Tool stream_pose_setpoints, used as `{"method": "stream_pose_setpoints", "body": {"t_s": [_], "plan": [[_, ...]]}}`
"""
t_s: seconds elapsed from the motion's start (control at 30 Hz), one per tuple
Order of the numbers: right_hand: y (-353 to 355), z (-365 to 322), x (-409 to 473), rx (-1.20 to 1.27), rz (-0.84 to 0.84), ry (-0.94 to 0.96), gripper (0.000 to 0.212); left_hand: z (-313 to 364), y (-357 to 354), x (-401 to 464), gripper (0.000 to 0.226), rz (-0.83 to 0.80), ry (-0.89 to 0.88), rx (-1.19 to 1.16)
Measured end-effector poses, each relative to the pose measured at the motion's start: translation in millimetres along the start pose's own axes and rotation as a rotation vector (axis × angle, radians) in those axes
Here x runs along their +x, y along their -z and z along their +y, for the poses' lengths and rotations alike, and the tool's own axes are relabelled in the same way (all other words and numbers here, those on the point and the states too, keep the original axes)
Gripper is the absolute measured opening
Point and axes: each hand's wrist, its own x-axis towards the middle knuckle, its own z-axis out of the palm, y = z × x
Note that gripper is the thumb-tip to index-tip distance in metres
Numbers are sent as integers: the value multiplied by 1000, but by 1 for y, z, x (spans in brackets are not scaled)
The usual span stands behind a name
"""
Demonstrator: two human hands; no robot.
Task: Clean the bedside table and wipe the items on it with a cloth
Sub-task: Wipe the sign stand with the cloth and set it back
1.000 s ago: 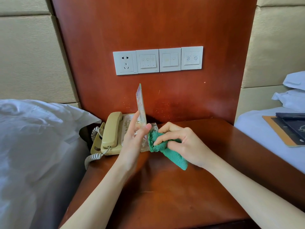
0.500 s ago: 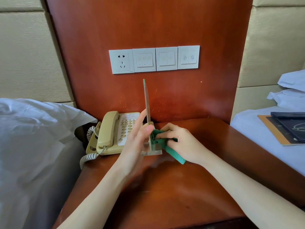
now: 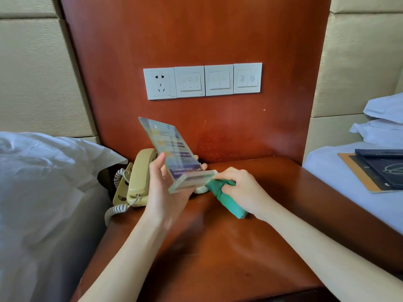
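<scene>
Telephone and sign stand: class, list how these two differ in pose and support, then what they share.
The telephone lies flat on the bedside table; the sign stand is tilted in the air. No hand touches the telephone; the left hand grips the sign stand, with the cloth at its base. Both belong to the same table.

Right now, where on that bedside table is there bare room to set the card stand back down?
Bare wood lies on the bedside table right of the right hand and green cloth, up to the bed edge, and across the near part between the forearms. The back left is crowded: telephone, left hand, tilted card stand.
</scene>
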Motion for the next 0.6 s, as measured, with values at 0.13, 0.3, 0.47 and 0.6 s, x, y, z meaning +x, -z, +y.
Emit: {"method": "stream_pose_setpoints", "body": {"t_s": [0.13, 0.3, 0.47, 0.6], "plan": [[0, -7, -3, 356, -50, -74, 44, 2, 7, 6, 54, 164, 101, -116], [-1, -12, -6, 426, -26, -46, 37, -3, 13, 5, 26, 308, 150, 14], [7, -17, -8, 657, -67, -43, 38, -1, 14, 5, 24, 212, 93, 191], [12, -19, -8, 930, -245, -49, 41, 3, 15, 5, 30, 223, 79, 157]]}}
